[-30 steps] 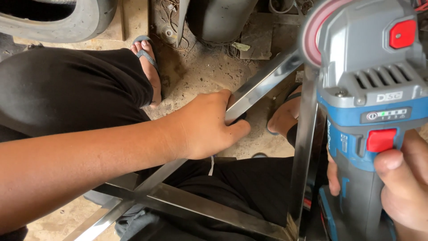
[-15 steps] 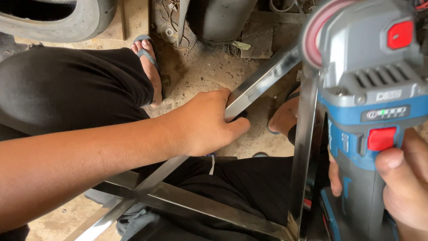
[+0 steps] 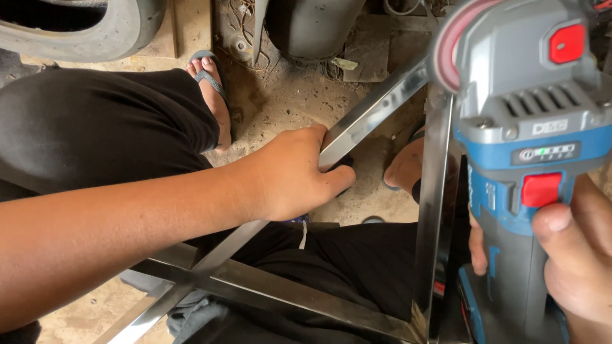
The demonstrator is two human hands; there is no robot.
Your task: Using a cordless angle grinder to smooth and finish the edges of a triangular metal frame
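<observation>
Glossy steel frame [image 3: 373, 111] — matt plastic grinder [image 3: 523, 159]

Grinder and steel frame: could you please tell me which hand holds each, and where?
The right hand grips the grinder around its body; the left hand clasps the frame's diagonal bar mid-length.

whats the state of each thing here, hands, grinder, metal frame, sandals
left hand: gripping the diagonal bar
right hand: wrapped round the grinder, thumb by its red switch
grinder: held upright, green light lit, disc at the frame corner
frame: shiny bars, resting across the lap
sandal: on the foot
</observation>
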